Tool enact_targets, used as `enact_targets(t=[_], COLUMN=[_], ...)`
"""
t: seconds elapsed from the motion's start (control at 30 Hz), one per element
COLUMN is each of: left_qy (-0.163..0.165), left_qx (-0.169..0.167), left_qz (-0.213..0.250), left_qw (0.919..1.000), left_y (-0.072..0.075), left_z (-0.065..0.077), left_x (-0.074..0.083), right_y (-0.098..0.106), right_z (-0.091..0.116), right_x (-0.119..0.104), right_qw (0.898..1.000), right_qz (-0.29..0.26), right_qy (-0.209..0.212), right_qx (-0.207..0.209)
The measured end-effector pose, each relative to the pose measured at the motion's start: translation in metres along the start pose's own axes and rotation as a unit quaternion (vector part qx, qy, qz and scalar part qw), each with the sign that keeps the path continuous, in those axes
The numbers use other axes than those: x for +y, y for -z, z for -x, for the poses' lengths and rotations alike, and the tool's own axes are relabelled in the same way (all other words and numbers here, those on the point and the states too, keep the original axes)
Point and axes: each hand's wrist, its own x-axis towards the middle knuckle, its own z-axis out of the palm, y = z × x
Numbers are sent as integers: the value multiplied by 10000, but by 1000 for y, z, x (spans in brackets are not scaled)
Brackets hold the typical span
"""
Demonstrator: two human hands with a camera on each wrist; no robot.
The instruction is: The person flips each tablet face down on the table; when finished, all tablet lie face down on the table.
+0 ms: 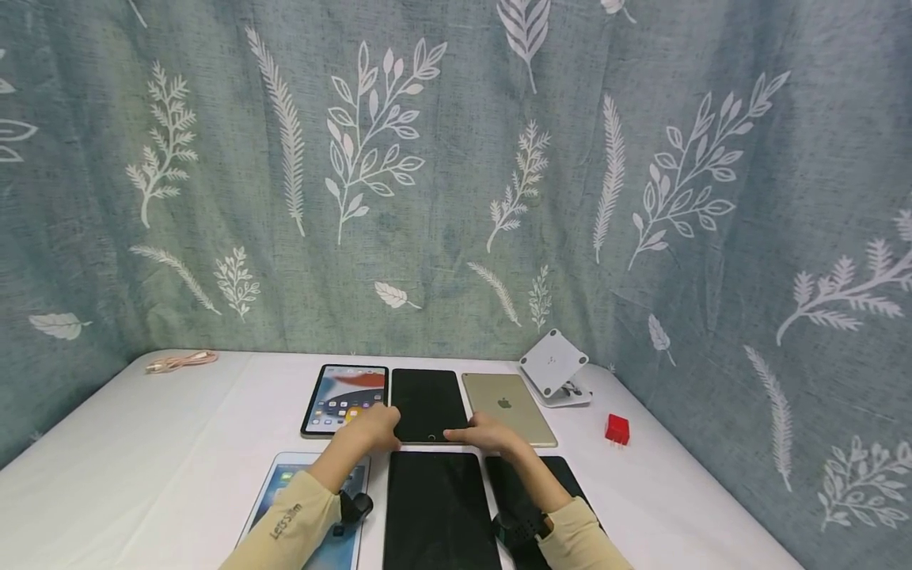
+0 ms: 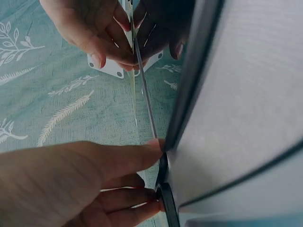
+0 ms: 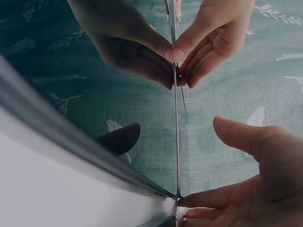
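Observation:
A black tablet [image 1: 426,402] with a home button lies in the middle of the back row, both hands at its near edge. At its near left corner the left hand [image 1: 375,426] pinches the edge between thumb and fingers; the left wrist view shows this grip close up. Farther right, the right hand [image 1: 490,435] touches the same tablet's edge with nearly straight fingertips. Its thumb [image 3: 239,135] stands lifted above the glass in the right wrist view, mirrored in the dark screen. On either side lie a tablet with a lit home screen [image 1: 351,396] and a gold tablet [image 1: 514,419], back up.
In the front row are a white-framed tablet [image 1: 265,507] under the left forearm, a black tablet [image 1: 438,511], and another dark tablet [image 1: 507,483] under the right forearm. A silver stand [image 1: 554,362], a red plug [image 1: 617,429] and a coiled cable [image 1: 181,362] lie farther out. Curtains surround the table.

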Motion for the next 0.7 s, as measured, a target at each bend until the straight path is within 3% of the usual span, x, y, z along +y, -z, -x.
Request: enact_targets(t=[0.17,0.33,0.6,0.7], left_qy=[-60,104,6,-112], left_qx=[-25,-36,-21,38], left_qz=[-293,-567,-542,-491], left_qw=[9995,9983,9985,9987], left_y=[-2,-2,-7,-9], left_z=[-2,-2,-3,-3], left_x=[0,1,1,1], right_y=[0,-1,-1,-1], right_z=[1,-1,1,2], right_x=[0,0,2,3], right_qw=[9996,9996,9996,9978], right_qz=[-254,-266,-266,-646], right_qy=[-132,-69,-123,-156], right_qx=[55,57,47,50])
